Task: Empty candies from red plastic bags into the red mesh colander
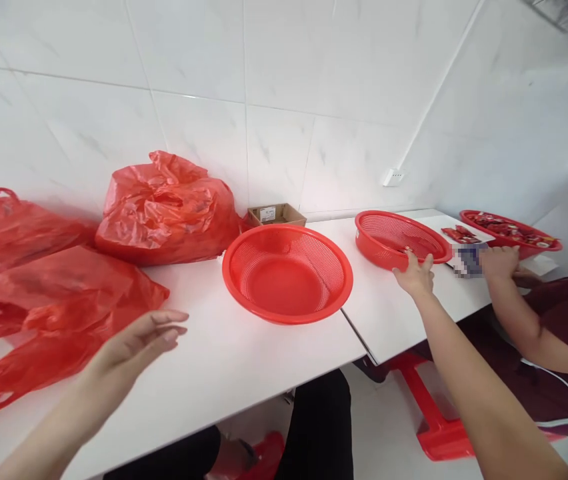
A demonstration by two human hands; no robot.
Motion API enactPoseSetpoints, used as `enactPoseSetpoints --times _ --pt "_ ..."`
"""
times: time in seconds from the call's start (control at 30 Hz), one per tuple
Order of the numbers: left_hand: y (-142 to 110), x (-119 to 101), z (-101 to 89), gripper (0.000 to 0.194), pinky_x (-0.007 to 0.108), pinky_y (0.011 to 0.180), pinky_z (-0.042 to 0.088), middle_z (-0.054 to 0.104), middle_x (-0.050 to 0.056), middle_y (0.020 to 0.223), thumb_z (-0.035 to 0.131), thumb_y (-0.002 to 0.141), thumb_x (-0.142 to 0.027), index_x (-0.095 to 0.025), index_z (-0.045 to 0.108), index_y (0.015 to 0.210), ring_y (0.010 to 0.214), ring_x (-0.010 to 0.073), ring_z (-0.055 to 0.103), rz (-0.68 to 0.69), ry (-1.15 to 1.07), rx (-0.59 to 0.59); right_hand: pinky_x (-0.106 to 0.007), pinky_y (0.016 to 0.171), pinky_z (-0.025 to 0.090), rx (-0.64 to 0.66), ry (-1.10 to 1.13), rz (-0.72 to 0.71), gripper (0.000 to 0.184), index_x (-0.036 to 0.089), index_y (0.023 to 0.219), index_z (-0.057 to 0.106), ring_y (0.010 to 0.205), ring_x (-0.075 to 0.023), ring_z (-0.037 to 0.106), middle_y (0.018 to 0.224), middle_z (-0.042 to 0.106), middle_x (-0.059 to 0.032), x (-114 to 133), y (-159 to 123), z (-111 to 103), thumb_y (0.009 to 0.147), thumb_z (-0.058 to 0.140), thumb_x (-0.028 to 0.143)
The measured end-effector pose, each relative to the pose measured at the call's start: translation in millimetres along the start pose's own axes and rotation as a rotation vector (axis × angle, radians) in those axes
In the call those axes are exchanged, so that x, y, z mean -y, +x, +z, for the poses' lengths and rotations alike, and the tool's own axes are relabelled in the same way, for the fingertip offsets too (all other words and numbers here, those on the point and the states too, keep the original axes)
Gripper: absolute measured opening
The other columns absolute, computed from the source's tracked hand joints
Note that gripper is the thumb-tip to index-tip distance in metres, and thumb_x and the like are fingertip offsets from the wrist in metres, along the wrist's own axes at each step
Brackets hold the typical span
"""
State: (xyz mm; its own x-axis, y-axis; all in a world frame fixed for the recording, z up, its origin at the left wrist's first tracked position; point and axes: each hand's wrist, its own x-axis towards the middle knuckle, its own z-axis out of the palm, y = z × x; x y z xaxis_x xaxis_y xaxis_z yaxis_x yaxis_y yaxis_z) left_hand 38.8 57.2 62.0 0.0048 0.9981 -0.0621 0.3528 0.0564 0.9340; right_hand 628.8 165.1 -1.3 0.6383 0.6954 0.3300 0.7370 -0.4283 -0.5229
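My left hand [139, 340] hovers open over the white table [224, 367], fingers apart, holding nothing, just right of a heap of red plastic bags [49, 293]. My right hand [414, 275] reaches far across the table, its fingers on the rim of a red mesh basket [371, 247], which sits tilted. Between my hands stands a larger red mesh basket [289, 319], with nothing inside. Behind it bulges a stuffed red plastic bag [167, 213].
A co-worker's hand [498, 263] rests beside a blurred object [469, 260], close to loose red packets [461, 235]. A red basket [529, 250] of packets stands beyond. A small cardboard box [277, 215] sits against the tiled wall. A red stool [437, 427] stands below.
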Motion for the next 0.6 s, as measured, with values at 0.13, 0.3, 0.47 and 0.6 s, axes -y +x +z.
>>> enactPoseSetpoints --times 0.13,0.3,0.47,0.6 --pt "0 21 30.5 0.047 0.046 0.102 0.048 0.061 0.006 0.131 0.063 0.081 -0.059 -0.031 0.061 0.118 0.119 0.0306 0.059 -0.123 -0.119 0.156 -0.053 0.09 0.041 -0.046 0.051 0.015 0.06 0.014 0.126 0.056 0.128 -0.0431 0.045 0.155 0.009 -0.0317 -16 10 15 0.075 0.066 0.044" --pt "13 14 55.7 0.064 0.046 0.101 0.05 0.049 0.01 0.146 0.062 0.084 -0.057 -0.031 0.044 0.14 0.122 0.0303 0.058 -0.246 -0.243 0.187 -0.054 0.094 0.04 -0.158 0.131 -0.008 0.034 0.018 0.096 0.061 0.13 -0.038 0.043 0.15 0.029 -0.023 -30 5 25 0.071 0.07 0.038" --pt "40 0 77.9 0.076 0.046 0.103 0.049 0.035 0.007 0.157 0.06 0.086 -0.055 -0.036 0.025 0.151 0.127 0.0294 0.055 -0.299 -0.465 0.238 -0.047 0.096 0.044 -0.281 0.222 -0.079 0.025 0.02 0.086 0.06 0.117 -0.0295 0.053 0.116 0.06 -0.0152 -44 -22 3 0.073 0.067 0.039" --pt "51 -7 98.8 0.076 0.045 0.104 0.047 0.035 0.008 0.157 0.057 0.088 -0.056 -0.033 0.024 0.152 0.132 0.0299 0.049 -0.21 -0.462 0.373 -0.042 0.085 0.049 -0.369 0.283 -0.082 0.031 0.023 0.079 0.063 0.094 -0.0271 0.061 0.099 0.066 -0.0154 -62 -50 -42 0.069 0.074 0.05"
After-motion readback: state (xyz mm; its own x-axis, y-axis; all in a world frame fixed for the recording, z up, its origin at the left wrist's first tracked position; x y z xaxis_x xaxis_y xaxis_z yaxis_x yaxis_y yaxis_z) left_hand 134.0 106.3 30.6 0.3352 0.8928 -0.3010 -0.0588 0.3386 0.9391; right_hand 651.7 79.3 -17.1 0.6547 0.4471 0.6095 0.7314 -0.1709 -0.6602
